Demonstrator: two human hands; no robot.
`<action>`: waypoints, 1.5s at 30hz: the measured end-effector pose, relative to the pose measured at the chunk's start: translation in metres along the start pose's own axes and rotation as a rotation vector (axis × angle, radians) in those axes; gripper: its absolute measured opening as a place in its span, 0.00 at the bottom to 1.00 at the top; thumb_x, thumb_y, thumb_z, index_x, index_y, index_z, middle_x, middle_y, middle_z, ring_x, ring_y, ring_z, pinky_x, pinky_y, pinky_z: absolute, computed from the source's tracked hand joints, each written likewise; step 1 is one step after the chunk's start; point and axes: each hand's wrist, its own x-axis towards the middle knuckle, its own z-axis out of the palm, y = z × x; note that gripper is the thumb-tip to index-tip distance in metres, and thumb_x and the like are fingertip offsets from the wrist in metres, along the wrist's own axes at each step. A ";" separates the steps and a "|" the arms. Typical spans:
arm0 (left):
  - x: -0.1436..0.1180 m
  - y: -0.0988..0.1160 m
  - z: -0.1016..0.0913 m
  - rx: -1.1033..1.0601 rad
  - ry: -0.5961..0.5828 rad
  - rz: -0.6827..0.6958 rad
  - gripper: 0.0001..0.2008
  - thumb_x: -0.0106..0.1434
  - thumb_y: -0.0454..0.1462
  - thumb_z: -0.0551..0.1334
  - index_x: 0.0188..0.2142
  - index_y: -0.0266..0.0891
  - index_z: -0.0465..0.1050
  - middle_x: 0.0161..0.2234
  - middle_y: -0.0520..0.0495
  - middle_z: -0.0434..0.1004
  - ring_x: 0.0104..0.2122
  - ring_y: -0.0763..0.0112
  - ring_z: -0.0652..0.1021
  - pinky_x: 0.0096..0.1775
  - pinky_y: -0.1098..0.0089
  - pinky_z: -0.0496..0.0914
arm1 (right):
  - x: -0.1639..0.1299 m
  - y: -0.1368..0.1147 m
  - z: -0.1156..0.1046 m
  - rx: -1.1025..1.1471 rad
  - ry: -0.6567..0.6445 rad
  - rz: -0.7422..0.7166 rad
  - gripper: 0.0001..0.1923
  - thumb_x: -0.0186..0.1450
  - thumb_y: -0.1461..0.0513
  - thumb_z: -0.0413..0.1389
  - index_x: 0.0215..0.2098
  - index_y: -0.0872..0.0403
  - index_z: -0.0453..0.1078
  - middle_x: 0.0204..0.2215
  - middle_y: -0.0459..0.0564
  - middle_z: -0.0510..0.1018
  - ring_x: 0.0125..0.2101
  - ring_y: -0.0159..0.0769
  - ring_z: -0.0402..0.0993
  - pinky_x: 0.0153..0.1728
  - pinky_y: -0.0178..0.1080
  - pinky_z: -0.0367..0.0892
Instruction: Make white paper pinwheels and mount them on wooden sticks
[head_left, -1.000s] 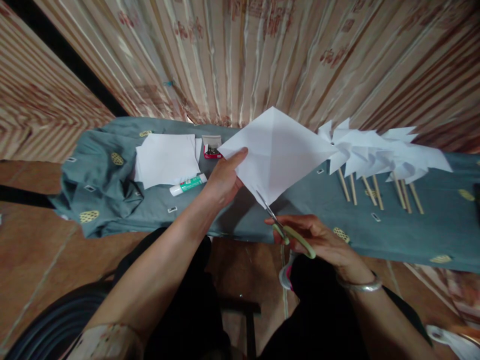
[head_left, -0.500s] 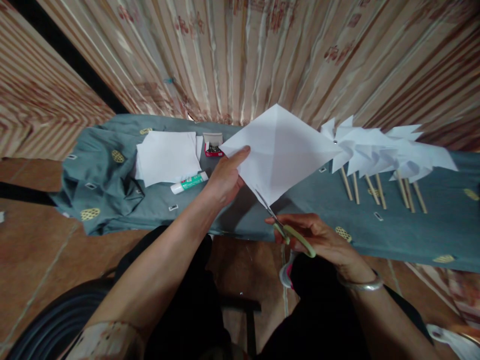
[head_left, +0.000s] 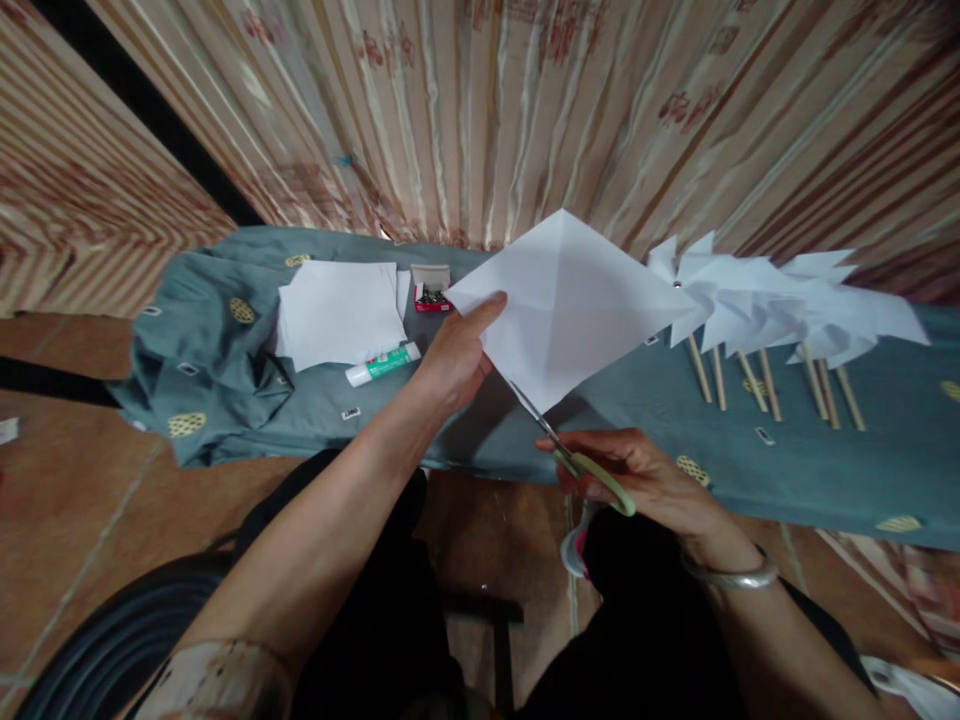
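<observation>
My left hand (head_left: 459,352) pinches a square sheet of white paper (head_left: 577,310) near its left corner, thumb on top. The sheet is held corner-down above the table and shows crease lines through its middle. My right hand (head_left: 626,470) grips green-handled scissors (head_left: 592,472), with fingers in and around the handles. The blades reach up and left to the paper's lower left edge, near the bottom corner. Whether the blades have cut into the sheet cannot be made out.
On the green cloth-covered table (head_left: 510,440) lie a stack of white paper (head_left: 341,315), a glue stick (head_left: 383,364) and a small red box (head_left: 432,290) of metal pins or tacks. Several paper pinwheels (head_left: 772,300) on wooden sticks lie at right. A curtain (head_left: 480,120) hangs behind.
The view has shifted slightly, so everything sits a little further right. The scissor blades look closer together; both hands keep their holds.
</observation>
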 end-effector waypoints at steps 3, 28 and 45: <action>0.000 0.000 -0.001 0.014 -0.014 0.009 0.14 0.63 0.31 0.62 0.49 0.38 0.75 0.43 0.40 0.83 0.53 0.48 0.77 0.52 0.51 0.73 | 0.000 -0.001 0.001 0.010 0.005 0.001 0.21 0.51 0.63 0.70 0.44 0.52 0.81 0.25 0.45 0.79 0.24 0.28 0.70 0.24 0.30 0.67; 0.003 -0.002 -0.009 0.170 -0.123 0.072 0.17 0.62 0.38 0.63 0.51 0.36 0.74 0.43 0.40 0.83 0.53 0.47 0.77 0.54 0.51 0.71 | 0.003 0.007 -0.001 -0.041 0.028 0.020 0.20 0.51 0.59 0.71 0.42 0.52 0.81 0.24 0.46 0.79 0.23 0.26 0.70 0.24 0.29 0.67; 0.000 -0.009 -0.013 0.239 -0.182 0.074 0.12 0.62 0.40 0.62 0.43 0.35 0.75 0.40 0.40 0.83 0.52 0.49 0.77 0.53 0.52 0.70 | 0.002 0.008 0.000 -0.019 0.006 0.017 0.22 0.51 0.57 0.72 0.43 0.54 0.80 0.23 0.44 0.76 0.23 0.26 0.68 0.24 0.30 0.66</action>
